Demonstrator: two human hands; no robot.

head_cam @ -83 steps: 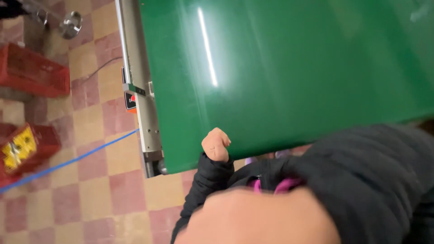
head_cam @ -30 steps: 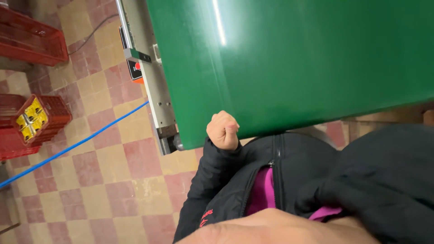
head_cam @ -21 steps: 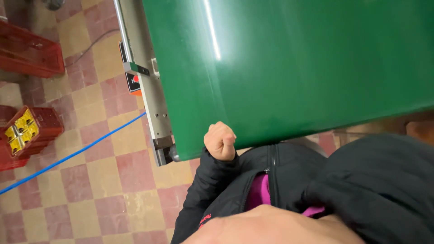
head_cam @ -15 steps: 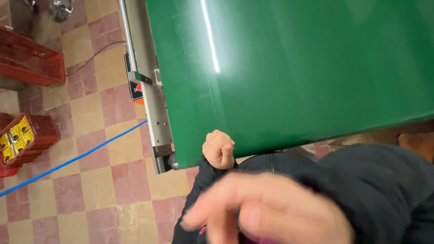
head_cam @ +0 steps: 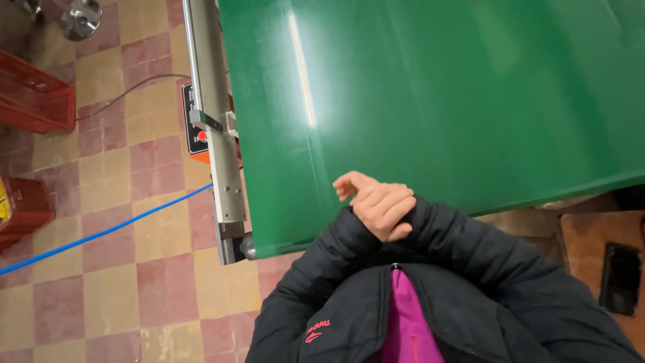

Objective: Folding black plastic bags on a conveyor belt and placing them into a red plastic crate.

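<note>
From the head view, the two hands meet at the near edge of the green belt (head_cam: pixel 430 101), the right hand (head_cam: pixel 386 205) lying over the left hand (head_cam: pixel 351 185), fingers loosely curled and holding nothing. The belt's metal rail (head_cam: pixel 216 128) runs along its left side. A blue hose (head_cam: pixel 101 232) crosses the checked floor (head_cam: pixel 134 269) near red crates (head_cam: pixel 37 101).

the belt (head_cam: pixel 430 101) looks glossy, smooth green plastic. beside it, the rail (head_cam: pixel 216 128) is brushed metal. the jacket (head_cam: pixel 470 296) is matt cloth.
</note>
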